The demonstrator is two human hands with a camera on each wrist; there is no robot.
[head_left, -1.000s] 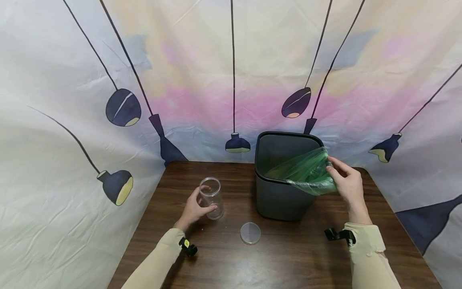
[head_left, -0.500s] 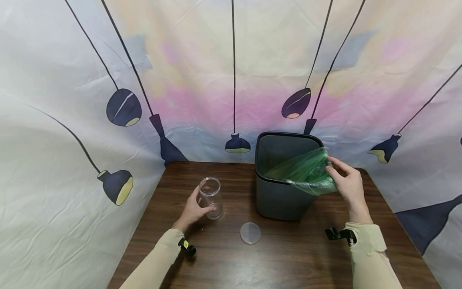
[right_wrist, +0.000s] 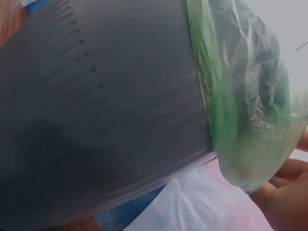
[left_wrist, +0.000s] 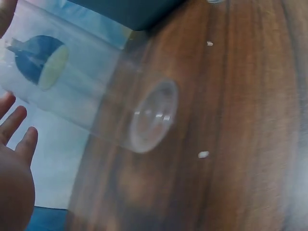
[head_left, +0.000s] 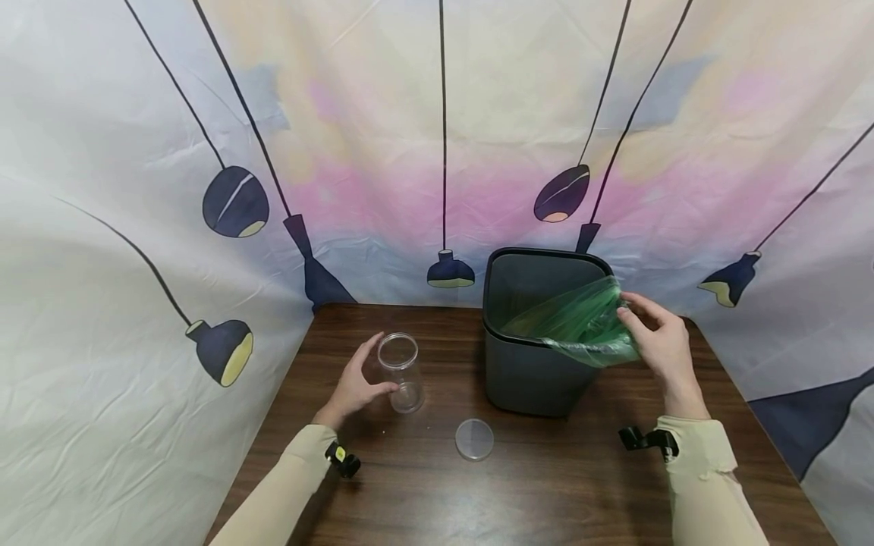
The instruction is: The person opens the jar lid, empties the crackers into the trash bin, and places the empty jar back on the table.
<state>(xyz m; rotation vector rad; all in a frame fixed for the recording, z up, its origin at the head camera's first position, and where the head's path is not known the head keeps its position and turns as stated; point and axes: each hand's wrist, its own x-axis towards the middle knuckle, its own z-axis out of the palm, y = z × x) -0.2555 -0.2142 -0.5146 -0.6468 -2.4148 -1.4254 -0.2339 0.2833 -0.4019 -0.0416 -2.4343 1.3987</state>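
Observation:
A clear plastic jar (head_left: 403,375) stands upright without its lid on the left part of the table. My left hand (head_left: 355,388) is beside it with thumb and fingers spread apart; in the left wrist view the fingers (left_wrist: 14,120) are loosely extended near the jar's wall (left_wrist: 82,82). On the right is a dark grey trash bin (head_left: 539,371). A green plastic bag (head_left: 580,322) hangs over its right front rim. My right hand (head_left: 661,343) pinches the edge of that bag between thumb and fingers, also visible in the right wrist view beside the bag (right_wrist: 245,96).
A round clear lid (head_left: 474,440) lies flat between the jar and the bin. Small white crumbs (left_wrist: 203,154) dot the brown wooden table (head_left: 423,500). A printed cloth (head_left: 382,189) with lamp drawings hangs directly behind the table.
My left hand has let go of the jar, its fingers opening and drawing back to the left. The jar stays in place. The right hand and bag have hardly moved.

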